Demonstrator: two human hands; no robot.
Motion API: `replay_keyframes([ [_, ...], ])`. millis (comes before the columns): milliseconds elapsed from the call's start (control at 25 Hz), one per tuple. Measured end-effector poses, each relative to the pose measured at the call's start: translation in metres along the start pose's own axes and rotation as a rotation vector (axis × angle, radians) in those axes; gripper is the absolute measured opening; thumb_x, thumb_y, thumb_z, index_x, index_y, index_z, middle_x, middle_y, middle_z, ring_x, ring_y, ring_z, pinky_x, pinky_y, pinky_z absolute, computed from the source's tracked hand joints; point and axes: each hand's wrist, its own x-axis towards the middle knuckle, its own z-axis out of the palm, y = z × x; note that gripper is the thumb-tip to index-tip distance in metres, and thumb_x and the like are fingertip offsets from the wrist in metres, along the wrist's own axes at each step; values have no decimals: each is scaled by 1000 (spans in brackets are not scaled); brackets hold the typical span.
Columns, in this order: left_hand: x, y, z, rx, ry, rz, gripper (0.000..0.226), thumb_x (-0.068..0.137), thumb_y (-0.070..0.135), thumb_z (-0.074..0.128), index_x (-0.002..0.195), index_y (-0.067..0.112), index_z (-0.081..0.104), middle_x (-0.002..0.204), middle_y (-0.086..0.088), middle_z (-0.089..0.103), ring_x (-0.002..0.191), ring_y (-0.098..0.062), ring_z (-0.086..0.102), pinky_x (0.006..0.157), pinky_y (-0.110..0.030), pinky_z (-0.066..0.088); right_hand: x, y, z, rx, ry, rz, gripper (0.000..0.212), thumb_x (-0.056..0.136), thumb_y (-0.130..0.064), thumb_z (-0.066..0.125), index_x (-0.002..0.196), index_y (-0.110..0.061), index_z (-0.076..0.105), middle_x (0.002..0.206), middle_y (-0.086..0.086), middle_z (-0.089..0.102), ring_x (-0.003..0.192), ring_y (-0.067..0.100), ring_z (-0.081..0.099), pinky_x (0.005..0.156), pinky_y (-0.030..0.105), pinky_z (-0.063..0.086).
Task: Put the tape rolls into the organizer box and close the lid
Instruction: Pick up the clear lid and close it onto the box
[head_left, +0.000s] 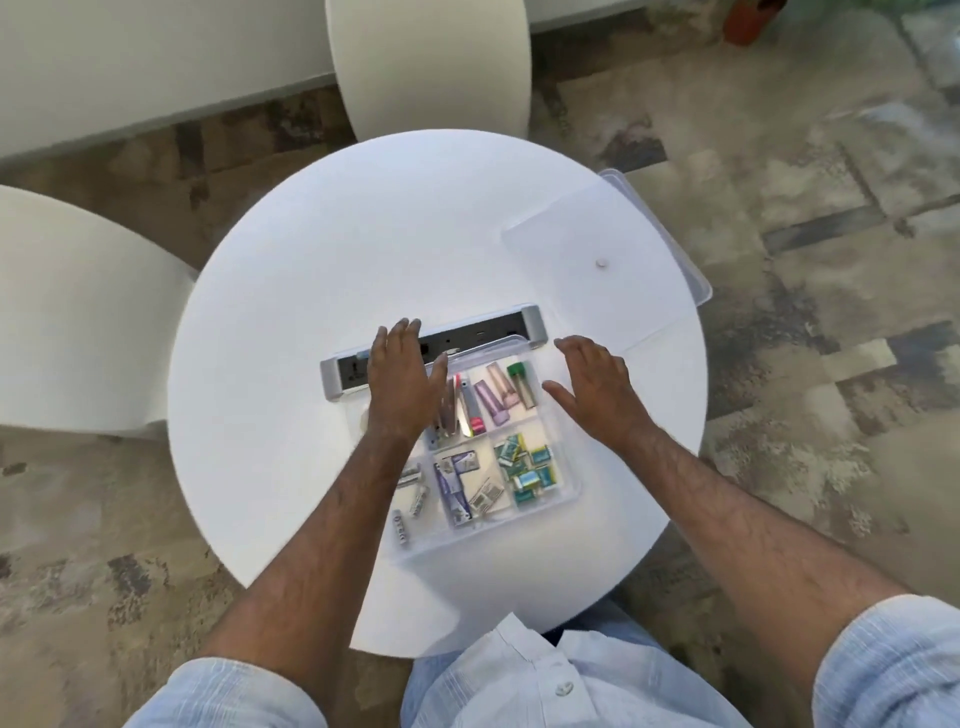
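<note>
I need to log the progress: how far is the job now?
Done: the organizer box on the table holds small items in its compartments; I cannot tell which are tape rolls. In hand: nothing; the left hand and right hand hover open over it. Left: the lid lies apart, far right, not yet on.

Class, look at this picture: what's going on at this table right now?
A person stands over a round white table with both hands above a clear organizer box. The left hand reaches flat over the box's far left corner and a grey power strip; the right hand hovers open at its right edge. Neither holds anything. The compartments hold small stationery items. The clear lid lies apart, at the table's far right edge.
</note>
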Motion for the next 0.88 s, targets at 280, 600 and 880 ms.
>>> replay_keyframes([
  [280, 55, 68, 38, 88, -176, 132, 69, 101, 38, 55, 156, 5, 31, 164, -15, 31, 154, -35, 20, 128, -44, 14, 1, 63, 3, 135, -37, 222, 63, 98, -47, 52, 151, -15, 36, 157, 10, 35, 140, 30, 36, 108, 50, 33],
  [600, 134, 124, 72, 117, -307, 203, 74, 97, 42, 60, 157, 10, 30, 168, -11, 22, 153, -33, 21, 123, -47, 25, 23, 89, 14, 524, 53, 636, 69, 89, -44, 67, 145, -16, 39, 143, 8, 44, 127, 31, 49, 106, 55, 35],
  [880, 244, 157, 86, 318, -340, 260, 75, 94, 42, 63, 154, 7, 32, 166, -16, 23, 150, -41, 25, 117, -54, 32, 30, 95, 27, 831, 60, 769, 70, 86, -31, 72, 145, -17, 36, 135, 0, 42, 102, 12, 56, 98, 43, 48],
])
